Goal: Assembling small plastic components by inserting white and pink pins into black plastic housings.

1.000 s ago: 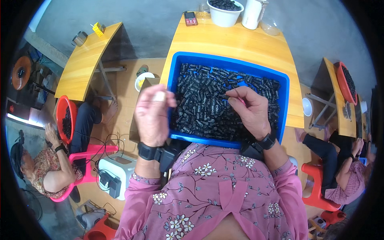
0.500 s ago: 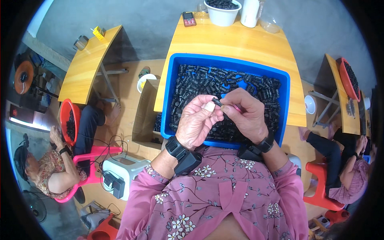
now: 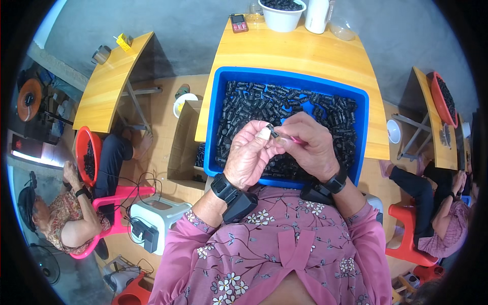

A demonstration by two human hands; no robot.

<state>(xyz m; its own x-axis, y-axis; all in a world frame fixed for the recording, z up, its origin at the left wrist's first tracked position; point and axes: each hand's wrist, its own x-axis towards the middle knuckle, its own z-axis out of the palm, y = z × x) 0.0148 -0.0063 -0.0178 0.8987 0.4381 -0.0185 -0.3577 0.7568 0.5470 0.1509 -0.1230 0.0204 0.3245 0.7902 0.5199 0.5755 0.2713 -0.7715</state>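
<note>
Pinching one small black part (image 3: pixel 273 132) between the fingertips of my left hand (image 3: pixel 249 158) and right hand (image 3: pixel 311 147), both closed on it above the blue tub (image 3: pixel 216 114), I should align it squarely before pressing

The tub (image 3: pixel 213 122) is bright blue and filled with black plastic parts (image 3: pixel 305 101). The table (image 3: pixel 300 51) under it is yellow-orange wood. The person's sleeves (image 3: pixel 183 244) are pink with a white flower print, and both wrist straps (image 3: pixel 223 187) are black. A white bowl (image 3: pixel 282 18) of dark pieces stands at the table's far edge. Nearby chairs (image 3: pixel 119 203) are pink and red.
</note>
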